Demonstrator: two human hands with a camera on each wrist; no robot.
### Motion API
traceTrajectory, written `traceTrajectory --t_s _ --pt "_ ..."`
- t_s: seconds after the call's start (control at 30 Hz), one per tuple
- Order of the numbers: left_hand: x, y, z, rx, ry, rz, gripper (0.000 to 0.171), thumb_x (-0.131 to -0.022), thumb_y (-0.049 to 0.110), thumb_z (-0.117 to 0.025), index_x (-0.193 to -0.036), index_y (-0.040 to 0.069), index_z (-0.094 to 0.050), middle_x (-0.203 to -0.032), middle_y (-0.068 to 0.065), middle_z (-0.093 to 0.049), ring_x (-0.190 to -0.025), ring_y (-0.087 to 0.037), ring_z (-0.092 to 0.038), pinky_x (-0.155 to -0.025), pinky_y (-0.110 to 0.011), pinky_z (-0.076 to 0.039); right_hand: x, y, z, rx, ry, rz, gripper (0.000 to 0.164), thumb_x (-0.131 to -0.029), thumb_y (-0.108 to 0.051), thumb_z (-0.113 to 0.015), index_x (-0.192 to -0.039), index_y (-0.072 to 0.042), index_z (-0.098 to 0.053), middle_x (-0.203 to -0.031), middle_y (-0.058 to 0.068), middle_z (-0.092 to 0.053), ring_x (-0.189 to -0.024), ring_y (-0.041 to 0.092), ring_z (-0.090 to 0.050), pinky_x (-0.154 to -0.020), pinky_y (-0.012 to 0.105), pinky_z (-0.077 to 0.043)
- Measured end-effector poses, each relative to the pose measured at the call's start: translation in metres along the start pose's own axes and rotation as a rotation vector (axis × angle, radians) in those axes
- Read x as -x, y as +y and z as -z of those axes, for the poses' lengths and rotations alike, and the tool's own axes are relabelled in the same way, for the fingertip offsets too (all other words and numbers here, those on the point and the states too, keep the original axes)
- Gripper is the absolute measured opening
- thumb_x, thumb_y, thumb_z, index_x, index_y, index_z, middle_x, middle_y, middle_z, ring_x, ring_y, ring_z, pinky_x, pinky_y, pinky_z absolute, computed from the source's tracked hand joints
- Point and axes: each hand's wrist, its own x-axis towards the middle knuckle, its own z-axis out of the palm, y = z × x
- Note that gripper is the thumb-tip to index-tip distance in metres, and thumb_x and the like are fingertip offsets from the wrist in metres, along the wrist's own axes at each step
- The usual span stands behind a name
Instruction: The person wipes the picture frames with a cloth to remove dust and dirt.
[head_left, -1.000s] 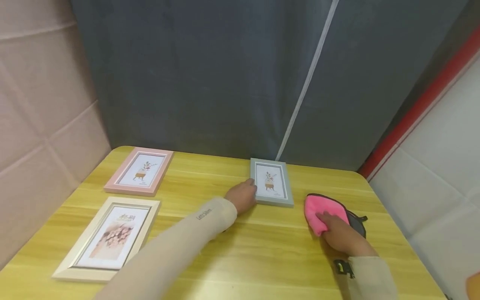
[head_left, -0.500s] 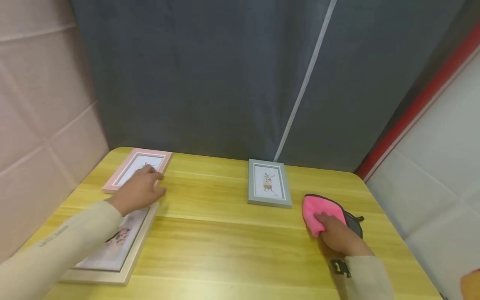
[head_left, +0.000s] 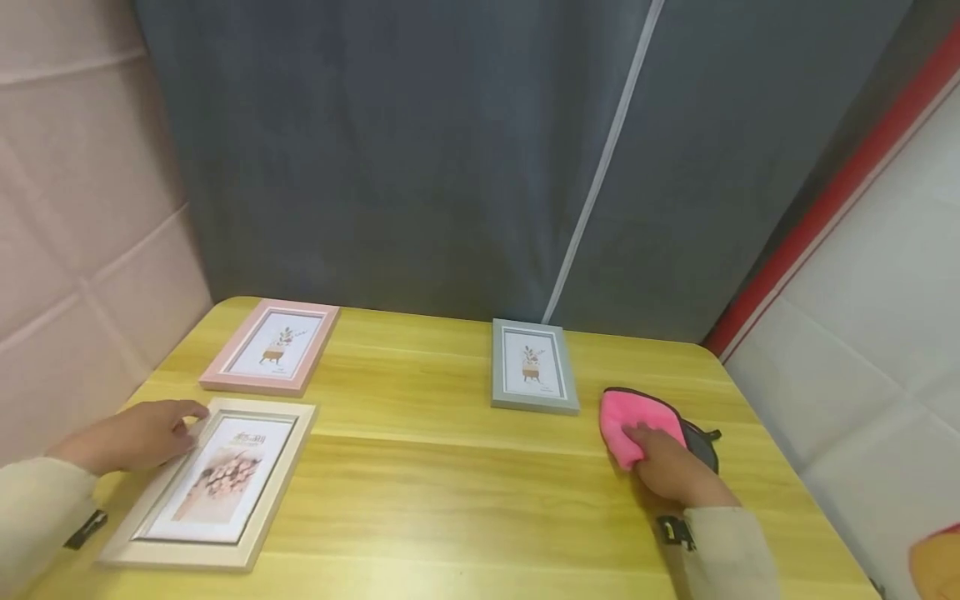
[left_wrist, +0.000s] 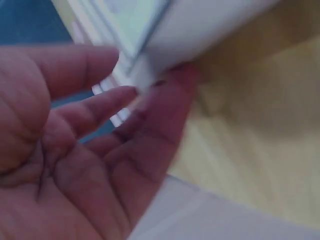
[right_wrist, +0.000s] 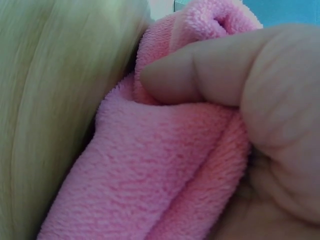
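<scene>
A cream picture frame (head_left: pixel 281 479) with a flower print lies face up at the front left of the table. My left hand (head_left: pixel 138 435) is at its left edge. In the left wrist view the fingers (left_wrist: pixel 165 110) reach the blurred side of the frame, while the thumb (left_wrist: pixel 85 70) stands apart from them; whether they touch it is hard to tell. At the right, my right hand (head_left: pixel 675 471) grips a folded pink plush cloth (head_left: pixel 641 412) with dark edging. Close up, the thumb (right_wrist: pixel 195 75) presses into the pink cloth (right_wrist: pixel 145 150), and the other fingers are hidden.
A pink picture frame (head_left: pixel 315 358) lies behind the cream one. Near the table's back edge lies a grey-blue picture frame (head_left: pixel 536 404). A dark curtain (head_left: pixel 412 167) hangs behind the yellow wood-grain table (head_left: pixel 420 500), with pale walls at both sides.
My left hand has left the grey-blue frame and swept left across the table to the cream frame's left edge. My right hand keeps hold of the pink cloth in place.
</scene>
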Motion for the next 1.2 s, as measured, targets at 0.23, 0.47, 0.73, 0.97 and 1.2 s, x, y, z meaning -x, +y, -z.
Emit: traceTrajectory --t_s 0.23,0.47,0.73,0.97,1.2 --pt "-0.008 0.026 -0.022 0.102 0.052 -0.003 0.045 -0.088 0.002 -0.065 -0.128 -0.012 -0.050 -0.090 -0.007 -0.059 -0.075 -0.018 -0.052 -0.064 -0.034 -0.045 0.001 0.000 0.000 0.004 -0.007 -0.005 0.048 -0.090 -0.001 -0.051 -0.137 0.010 -0.051 -0.141 0.038 -0.043 -0.133 0.054 -0.035 -0.108 0.064 -0.028" --pt "-0.019 0.096 -0.048 0.214 0.058 -0.052 0.049 -0.088 0.005 -0.069 -0.132 -0.010 -0.051 -0.089 -0.004 -0.060 -0.075 -0.016 -0.053 -0.067 -0.034 -0.048 0.000 -0.002 0.001 -0.005 -0.016 -0.023 0.049 -0.090 -0.001 -0.052 -0.138 0.009 -0.052 -0.141 0.037 -0.044 -0.134 0.053 -0.035 -0.109 0.063 -0.028" --pt "-0.036 0.190 -0.076 0.373 0.046 -0.067 0.055 -0.088 0.004 -0.070 -0.137 -0.007 -0.049 -0.077 -0.002 -0.053 -0.063 -0.016 -0.049 -0.055 -0.028 -0.043 0.001 0.002 0.001 -0.013 -0.019 -0.026 0.048 -0.091 -0.001 -0.052 -0.138 0.008 -0.051 -0.140 0.034 -0.047 -0.134 0.052 -0.036 -0.108 0.063 -0.029" --pt "-0.048 0.226 -0.093 0.583 -0.001 -0.031 0.071 -0.085 0.001 -0.069 -0.147 -0.006 -0.037 -0.077 -0.008 -0.056 -0.057 -0.018 -0.058 -0.052 -0.032 -0.051 0.002 0.002 0.002 -0.036 -0.031 -0.041 0.047 -0.093 -0.003 -0.051 -0.140 0.007 -0.051 -0.141 0.033 -0.046 -0.134 0.051 -0.036 -0.109 0.064 -0.028" --pt "-0.071 0.218 -0.089 0.648 -0.045 0.014 0.067 -0.096 0.013 -0.062 -0.154 0.002 -0.030 -0.081 -0.008 -0.062 -0.055 -0.020 -0.060 -0.057 -0.033 -0.053 0.001 0.000 0.002 -0.012 -0.015 -0.026 0.049 -0.091 -0.002 -0.053 -0.139 0.008 -0.051 -0.142 0.034 -0.045 -0.134 0.052 -0.036 -0.109 0.063 -0.029"
